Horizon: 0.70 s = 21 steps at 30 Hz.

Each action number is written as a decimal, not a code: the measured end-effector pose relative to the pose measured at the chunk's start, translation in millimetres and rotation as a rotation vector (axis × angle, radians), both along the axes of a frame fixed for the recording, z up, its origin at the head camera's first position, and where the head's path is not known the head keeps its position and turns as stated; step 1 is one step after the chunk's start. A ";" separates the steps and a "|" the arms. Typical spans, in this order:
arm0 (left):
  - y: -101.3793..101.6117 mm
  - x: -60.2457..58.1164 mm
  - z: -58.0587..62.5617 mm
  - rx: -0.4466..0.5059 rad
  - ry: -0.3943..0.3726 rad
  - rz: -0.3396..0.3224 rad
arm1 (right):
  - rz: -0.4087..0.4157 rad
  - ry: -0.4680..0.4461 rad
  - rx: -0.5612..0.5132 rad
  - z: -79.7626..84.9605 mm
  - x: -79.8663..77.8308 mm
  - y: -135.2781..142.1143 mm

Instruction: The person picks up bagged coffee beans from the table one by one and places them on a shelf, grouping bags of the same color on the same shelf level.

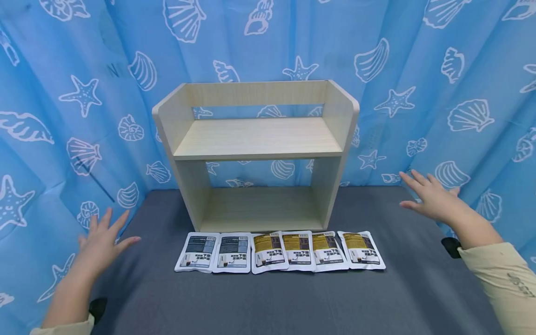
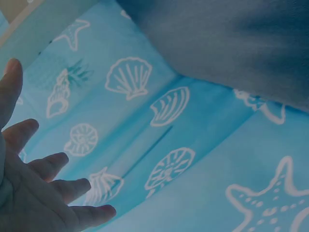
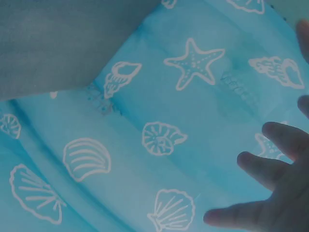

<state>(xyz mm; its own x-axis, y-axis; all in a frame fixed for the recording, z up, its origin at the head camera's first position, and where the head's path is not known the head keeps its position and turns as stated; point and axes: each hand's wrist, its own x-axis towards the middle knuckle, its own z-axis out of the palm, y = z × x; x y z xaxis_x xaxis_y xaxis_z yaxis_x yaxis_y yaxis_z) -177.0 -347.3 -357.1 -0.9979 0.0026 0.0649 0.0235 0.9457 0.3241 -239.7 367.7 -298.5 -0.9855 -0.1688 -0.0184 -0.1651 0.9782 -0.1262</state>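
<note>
My left hand [image 1: 97,251] hovers over the left side of the table with fingers spread and nothing in it; the left wrist view shows the same spread fingers [image 2: 50,166]. On the far right my right hand [image 1: 433,197] is raised, fingers apart, holding nothing. Between the hands a row of white pouches lies flat on the table. Two at the left have dark grey-blue labels, such as the leftmost pouch [image 1: 197,252]. The others carry brown-gold labels, among them the rightmost pouch [image 1: 361,250], set slightly apart. Some neighbouring pouches overlap at their edges.
A pale wooden two-tier shelf [image 1: 257,137] stands behind the pouches, both tiers bare. The dark grey table [image 1: 268,302] reaches back to a blue curtain [image 1: 268,42] with white shells and starfish, which also hangs along both sides.
</note>
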 end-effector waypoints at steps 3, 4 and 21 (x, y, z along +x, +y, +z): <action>-2.1 1.1 -5.3 0.023 -0.013 0.015 | 0.027 0.022 -0.051 5.0 -2.4 -4.5; -2.5 1.3 -7.2 0.027 -0.022 0.024 | 0.041 0.026 -0.076 6.8 -3.2 -6.0; 21.0 9.6 -39.6 0.334 -0.216 0.194 | 0.043 0.256 -0.343 43.6 -0.6 -44.1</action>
